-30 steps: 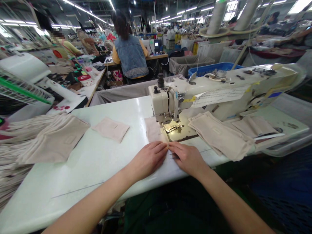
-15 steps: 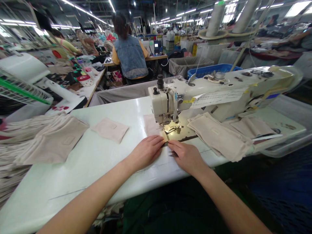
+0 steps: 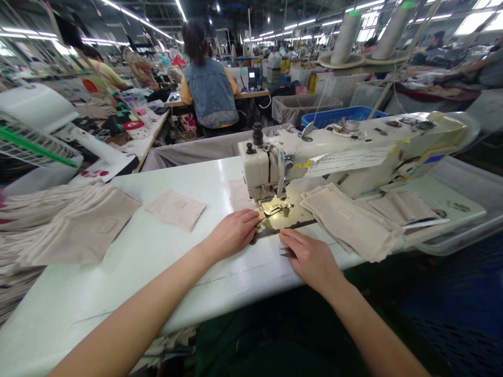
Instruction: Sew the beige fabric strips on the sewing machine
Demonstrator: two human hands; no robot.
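Observation:
My left hand lies at the needle area of a white sewing machine, its fingers together and pressing on the edge of a beige fabric piece. Part of that piece is hidden behind the fingers and the machine head. To the right, my right hand is closed near the front of the metal needle plate. Two dark pointed blades of thread snips stick out from its palm; the fingertips are pinched together, apart from the fabric.
A single beige piece lies left on the white table. Stacked beige pieces stand at the far left. Another pile rests under the machine arm. Behind are a blue basket and a seated co-worker.
My right hand has drawn away to the right from my left hand and the fabric. My left hand has shifted slightly left, baring more of the needle plate's front edge.

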